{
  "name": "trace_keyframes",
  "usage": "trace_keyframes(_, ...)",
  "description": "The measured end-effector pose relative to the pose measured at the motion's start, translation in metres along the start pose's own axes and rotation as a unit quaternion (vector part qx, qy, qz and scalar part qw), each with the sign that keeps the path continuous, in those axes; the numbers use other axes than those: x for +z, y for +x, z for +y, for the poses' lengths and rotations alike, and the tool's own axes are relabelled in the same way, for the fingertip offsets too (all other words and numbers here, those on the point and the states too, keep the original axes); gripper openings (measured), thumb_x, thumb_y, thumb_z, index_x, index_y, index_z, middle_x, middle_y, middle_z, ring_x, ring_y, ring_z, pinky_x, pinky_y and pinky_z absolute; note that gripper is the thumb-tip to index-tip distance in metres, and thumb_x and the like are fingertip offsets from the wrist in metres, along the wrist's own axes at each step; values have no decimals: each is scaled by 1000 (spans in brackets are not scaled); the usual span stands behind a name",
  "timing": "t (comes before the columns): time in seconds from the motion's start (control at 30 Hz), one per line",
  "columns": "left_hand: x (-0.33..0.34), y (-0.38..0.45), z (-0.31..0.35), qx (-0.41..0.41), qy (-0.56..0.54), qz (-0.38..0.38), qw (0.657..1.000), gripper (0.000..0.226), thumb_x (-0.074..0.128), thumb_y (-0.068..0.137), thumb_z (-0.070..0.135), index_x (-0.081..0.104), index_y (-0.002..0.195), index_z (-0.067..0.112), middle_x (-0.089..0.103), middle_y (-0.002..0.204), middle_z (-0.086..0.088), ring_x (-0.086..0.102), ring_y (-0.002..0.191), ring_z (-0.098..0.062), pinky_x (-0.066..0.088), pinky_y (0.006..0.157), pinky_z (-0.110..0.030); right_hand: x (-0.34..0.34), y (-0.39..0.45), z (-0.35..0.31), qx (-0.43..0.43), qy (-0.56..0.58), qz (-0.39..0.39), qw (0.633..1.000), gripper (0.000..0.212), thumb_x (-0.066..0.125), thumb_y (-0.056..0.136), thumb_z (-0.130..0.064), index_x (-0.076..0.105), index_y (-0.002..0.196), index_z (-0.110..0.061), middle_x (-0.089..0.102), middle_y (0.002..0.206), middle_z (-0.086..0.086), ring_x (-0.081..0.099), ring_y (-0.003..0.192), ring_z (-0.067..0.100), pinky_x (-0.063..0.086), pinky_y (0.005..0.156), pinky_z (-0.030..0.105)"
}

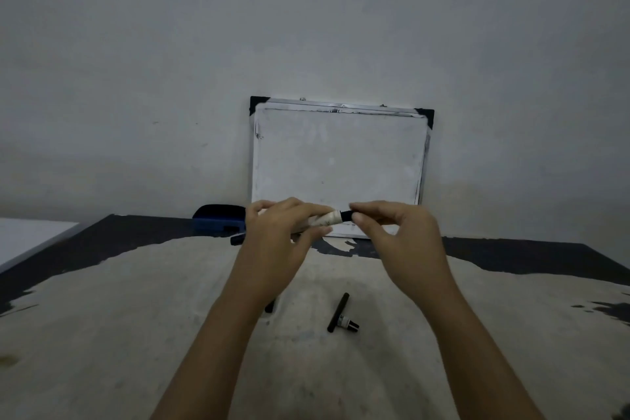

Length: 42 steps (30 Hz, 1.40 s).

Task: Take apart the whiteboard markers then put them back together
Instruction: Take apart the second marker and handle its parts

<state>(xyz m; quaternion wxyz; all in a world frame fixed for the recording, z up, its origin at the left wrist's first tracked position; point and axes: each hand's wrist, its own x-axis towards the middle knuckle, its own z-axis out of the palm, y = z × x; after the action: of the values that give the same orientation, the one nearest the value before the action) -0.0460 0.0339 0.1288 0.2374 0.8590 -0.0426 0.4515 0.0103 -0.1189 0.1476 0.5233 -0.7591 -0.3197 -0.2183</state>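
Observation:
I hold a whiteboard marker up in front of me. My left hand (278,235) grips its white barrel (328,218). My right hand (397,232) pinches the black end piece (347,215) at the barrel's right end with thumb and forefinger. On the table below lie a thin black ink stick (338,312) and a small white and black marker part (348,321) touching it. Another dark marker piece (270,307) pokes out from under my left forearm, mostly hidden. A black cap-like piece (237,239) lies near the eraser.
A small whiteboard (341,167) leans on the wall at the table's back edge. A blue eraser (218,220) sits left of it. The table (136,317) has a worn pale top with dark borders. A white surface (30,239) adjoins at far left.

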Motion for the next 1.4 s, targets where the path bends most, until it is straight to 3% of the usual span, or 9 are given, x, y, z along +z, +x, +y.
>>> trace_keyframes(0.13, 9, -2, 3, -2, 0, 9, 1000, 18, 63, 83, 30, 66, 100, 28, 69, 90, 11, 57, 82, -5, 29, 91, -34, 8, -3, 3, -20, -29, -36, 999, 25, 58, 89, -9, 69, 110, -16, 66, 93, -6, 58, 82, 0, 41, 72, 0)
trace_keyframes(0.33, 14, -6, -6, -60, -4, 39, 997, 14, 66, 81, 30, 67, 95, 27, 68, 81, 10, 57, 74, -8, 23, 85, -27, 11, -4, 31, 71, -25, -229, 970, 46, 50, 94, -24, 40, 138, -29, 53, 126, -5, 51, 102, 4, 38, 83, 12)
trace_keyframes(0.53, 9, -5, -14, -106, -11, 34, 994, 19, 67, 79, 32, 68, 97, 27, 70, 87, 7, 58, 81, -11, 35, 98, -43, 36, -28, 70, 192, -226, -335, 894, 37, 71, 79, -28, 58, 110, -12, 61, 108, 4, 57, 89, 14, 51, 78, 30)
trace_keyframes(0.73, 7, -5, -8, -114, -48, 21, 992, 17, 68, 78, 31, 68, 94, 27, 70, 82, 6, 58, 76, -10, 41, 93, -50, 42, -29, 75, 173, -245, -273, 914, 18, 62, 86, -17, 59, 102, -10, 63, 105, 9, 60, 91, 20, 51, 79, 31)
trace_keyframes(0.83, 7, -3, -5, -111, -79, 7, 991, 17, 68, 78, 30, 69, 94, 26, 70, 81, 6, 60, 76, -12, 43, 90, -52, 24, -12, 55, 197, 11, -134, 971, 17, 60, 88, -10, 62, 104, -5, 65, 87, 7, 59, 73, 13, 49, 62, 18)
trace_keyframes(0.9, 7, -2, -4, -121, -107, -12, 987, 17, 68, 78, 30, 69, 95, 28, 71, 83, 7, 61, 81, -13, 45, 91, -43, 12, -2, 37, 229, 274, -57, 932, 13, 58, 88, -4, 64, 99, 1, 67, 79, 7, 63, 67, 10, 54, 62, 15)
trace_keyframes(0.97, 8, -1, -3, -127, -141, -32, 981, 17, 68, 78, 28, 70, 95, 28, 71, 83, 8, 61, 81, -5, 46, 79, -17, 3, 3, 25, 241, 409, -9, 880, 9, 58, 87, -4, 65, 92, -2, 71, 76, 5, 67, 69, 10, 58, 67, 18)
trace_keyframes(1.07, 9, -1, 0, -124, -170, -49, 976, 17, 69, 78, 25, 71, 95, 26, 72, 84, 9, 59, 77, 3, 42, 66, -2, 1, 3, 17, 236, 433, 2, 870, 10, 60, 86, -5, 68, 92, -7, 73, 80, 4, 68, 76, 13, 59, 72, 19)
trace_keyframes(1.4, 10, -2, 2, -109, -173, -70, 976, 16, 69, 77, 29, 70, 93, 32, 72, 85, 11, 63, 76, -4, 47, 67, -8, 10, -5, 9, 177, 329, 24, 927, 16, 62, 85, -6, 71, 95, -15, 72, 93, 3, 70, 81, 9, 57, 70, 15)
